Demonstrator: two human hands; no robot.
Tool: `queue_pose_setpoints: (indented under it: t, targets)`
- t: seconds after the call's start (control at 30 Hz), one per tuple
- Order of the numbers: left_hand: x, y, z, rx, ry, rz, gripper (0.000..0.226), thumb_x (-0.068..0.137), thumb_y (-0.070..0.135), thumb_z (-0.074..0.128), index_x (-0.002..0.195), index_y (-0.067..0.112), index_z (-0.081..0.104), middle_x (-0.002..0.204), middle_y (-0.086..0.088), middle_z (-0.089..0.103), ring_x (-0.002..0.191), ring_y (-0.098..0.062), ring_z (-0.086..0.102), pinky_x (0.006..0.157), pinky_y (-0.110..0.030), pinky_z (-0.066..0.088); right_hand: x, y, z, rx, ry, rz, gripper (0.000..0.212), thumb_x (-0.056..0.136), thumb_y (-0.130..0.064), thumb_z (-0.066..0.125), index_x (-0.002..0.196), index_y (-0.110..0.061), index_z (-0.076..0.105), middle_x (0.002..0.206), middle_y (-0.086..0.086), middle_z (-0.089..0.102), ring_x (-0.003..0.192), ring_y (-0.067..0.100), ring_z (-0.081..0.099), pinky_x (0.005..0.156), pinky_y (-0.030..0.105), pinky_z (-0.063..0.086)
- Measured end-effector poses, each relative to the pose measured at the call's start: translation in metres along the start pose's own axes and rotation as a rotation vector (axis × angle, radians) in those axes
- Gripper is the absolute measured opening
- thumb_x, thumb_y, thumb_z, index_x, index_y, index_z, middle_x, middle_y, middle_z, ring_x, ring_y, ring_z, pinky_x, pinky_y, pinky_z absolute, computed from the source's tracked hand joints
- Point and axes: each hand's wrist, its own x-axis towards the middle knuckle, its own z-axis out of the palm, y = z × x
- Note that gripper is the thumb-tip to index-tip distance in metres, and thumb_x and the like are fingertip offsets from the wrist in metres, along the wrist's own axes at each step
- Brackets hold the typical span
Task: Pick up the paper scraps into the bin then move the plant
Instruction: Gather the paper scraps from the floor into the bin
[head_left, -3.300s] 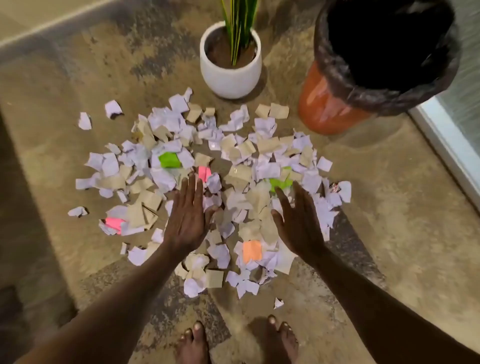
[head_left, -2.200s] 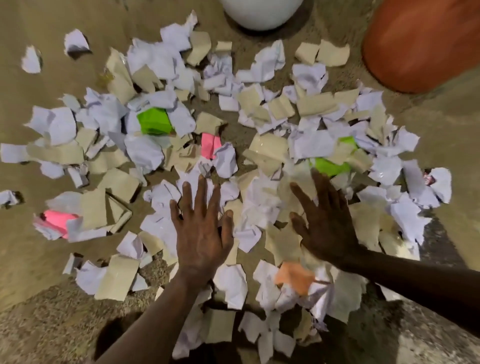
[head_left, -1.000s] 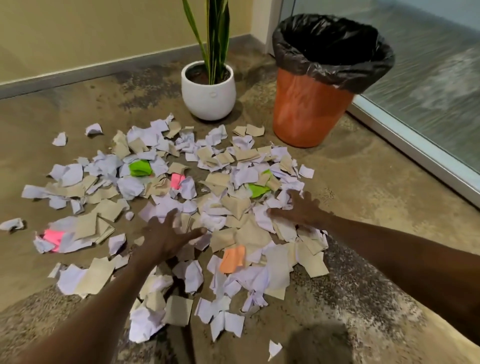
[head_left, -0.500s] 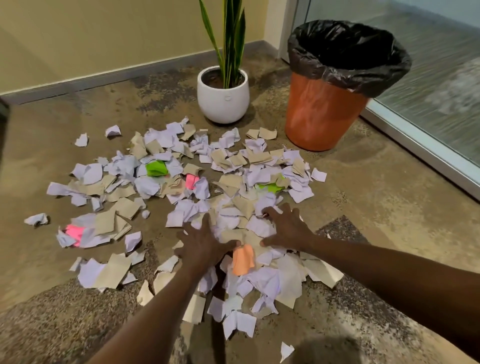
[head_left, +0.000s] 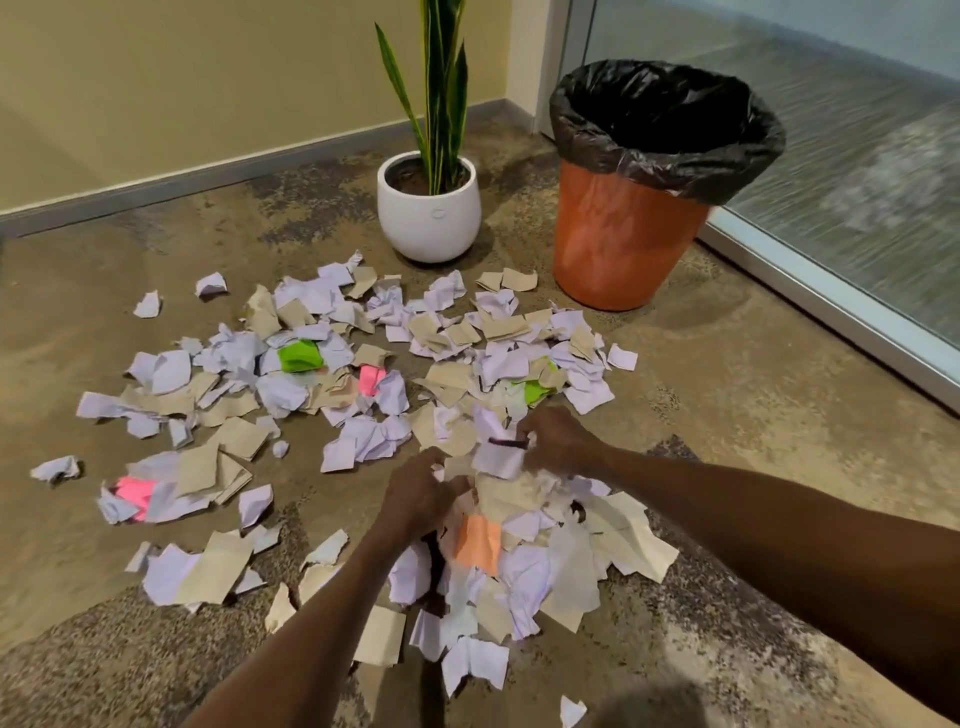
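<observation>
Paper scraps (head_left: 332, 374) litter the floor (head_left: 727, 395) before the bin (head_left: 623, 239) and plant (head_left: 428, 208); my left hand (head_left: 415, 499) and right hand (head_left: 558, 441) clutch one bunch; I judge loose pieces may slip out, since the grip looks shallow.

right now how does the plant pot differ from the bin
The plant pot is white, rounded and low; the bin is orange, taller and tapers downward. The pot holds soil and a plant; the bin is lined with a black bag. Both stand upright beyond the paper scraps.
</observation>
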Motion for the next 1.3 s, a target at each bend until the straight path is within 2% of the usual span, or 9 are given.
queue_pose_setpoints:
  t: [0.23, 0.3, 0.43, 0.63, 0.83, 0.93, 1.07, 1.2, 1.3]
  targets:
    - [0.008, 0.014, -0.055, -0.271, -0.189, -0.148, 0.025, 0.081, 0.021, 0.077, 0.100, 0.008, 0.067, 0.083, -0.011, 0.074, 0.066, -0.024, 0.067, 0.057, -0.032, 0.050, -0.004, 0.006, -0.048, 0.139, -0.057, 0.046, 0.023, 0.070, 0.004, 0.083, 0.085, -0.008, 0.069, 0.063, -0.001, 0.056, 0.034, 0.001, 0.044, 0.031, 0.014, 0.030]
    - [0.008, 0.019, -0.069, -0.301, -0.197, -0.161, 0.015, 0.080, 0.020, 0.078, 0.087, 0.011, 0.068, 0.068, -0.007, 0.067, 0.047, -0.019, 0.058, 0.046, -0.023, 0.043, -0.006, 0.004, -0.060, 0.150, -0.057, 0.054, 0.024, 0.072, 0.003, 0.083, 0.082, -0.010, 0.066, 0.064, -0.005, 0.053, 0.043, 0.003, 0.044, 0.034, 0.013, 0.031]
    - [0.008, 0.033, -0.093, -0.357, -0.191, -0.163, 0.021, 0.077, 0.024, 0.079, 0.094, 0.014, 0.075, 0.095, -0.007, 0.074, 0.086, -0.027, 0.067, 0.071, -0.034, 0.052, -0.006, 0.000, -0.080, 0.181, -0.090, 0.034, 0.018, 0.074, 0.001, 0.082, 0.085, -0.001, 0.068, 0.072, 0.008, 0.061, 0.057, 0.013, 0.051, 0.051, 0.020, 0.037]
    - [0.004, 0.064, -0.110, -0.508, -0.126, -0.138, 0.004, 0.072, 0.027, 0.083, 0.073, 0.027, 0.079, 0.078, -0.012, 0.068, 0.063, -0.024, 0.057, 0.059, -0.033, 0.050, -0.008, -0.015, -0.104, 0.383, -0.058, 0.055, 0.025, 0.074, -0.003, 0.082, 0.098, -0.004, 0.077, 0.110, 0.034, 0.067, 0.081, 0.028, 0.052, 0.072, 0.043, 0.043]
    - [0.016, 0.122, -0.121, -0.685, -0.191, -0.120, 0.044, 0.076, 0.026, 0.078, 0.114, 0.005, 0.070, 0.098, -0.023, 0.064, 0.060, -0.028, 0.052, 0.052, -0.030, 0.043, -0.017, -0.018, -0.129, 0.764, 0.031, 0.175, 0.020, 0.087, 0.007, 0.067, 0.102, -0.003, 0.076, 0.094, 0.023, 0.073, 0.066, 0.025, 0.060, 0.060, 0.032, 0.053]
    - [0.021, 0.156, -0.121, -0.840, -0.189, -0.124, 0.042, 0.083, 0.025, 0.072, 0.120, 0.004, 0.065, 0.107, -0.021, 0.065, 0.074, -0.030, 0.058, 0.064, -0.033, 0.044, -0.021, -0.021, -0.149, 1.011, 0.044, 0.168, 0.014, 0.085, 0.012, 0.065, 0.088, 0.001, 0.072, 0.079, 0.017, 0.073, 0.074, 0.029, 0.065, 0.090, 0.046, 0.052]
    - [0.034, 0.202, -0.122, -1.019, -0.186, -0.084, 0.041, 0.088, 0.023, 0.065, 0.126, 0.009, 0.059, 0.107, -0.014, 0.064, 0.083, -0.027, 0.058, 0.061, -0.030, 0.037, -0.025, -0.033, -0.191, 1.342, 0.105, 0.057, 0.024, 0.092, 0.017, 0.048, 0.092, 0.003, 0.068, 0.072, 0.015, 0.073, 0.058, 0.022, 0.072, 0.055, 0.036, 0.062]
    - [0.049, 0.263, -0.124, -1.117, -0.295, -0.049, 0.015, 0.091, 0.023, 0.061, 0.092, 0.010, 0.068, 0.083, -0.007, 0.071, 0.069, -0.020, 0.069, 0.060, -0.023, 0.054, -0.018, -0.048, -0.247, 1.464, 0.199, 0.029, 0.042, 0.102, 0.003, 0.038, 0.075, 0.005, 0.069, 0.059, 0.018, 0.069, 0.045, 0.022, 0.068, 0.034, 0.029, 0.050]
    - [0.067, 0.318, -0.125, -1.131, -0.421, 0.018, 0.026, 0.095, 0.025, 0.053, 0.087, 0.008, 0.072, 0.089, -0.008, 0.075, 0.078, -0.023, 0.073, 0.078, -0.032, 0.060, -0.005, -0.053, -0.290, 1.506, 0.279, 0.048, 0.036, 0.104, -0.002, 0.034, 0.079, 0.002, 0.061, 0.057, 0.016, 0.067, 0.046, 0.022, 0.067, 0.041, 0.029, 0.054]
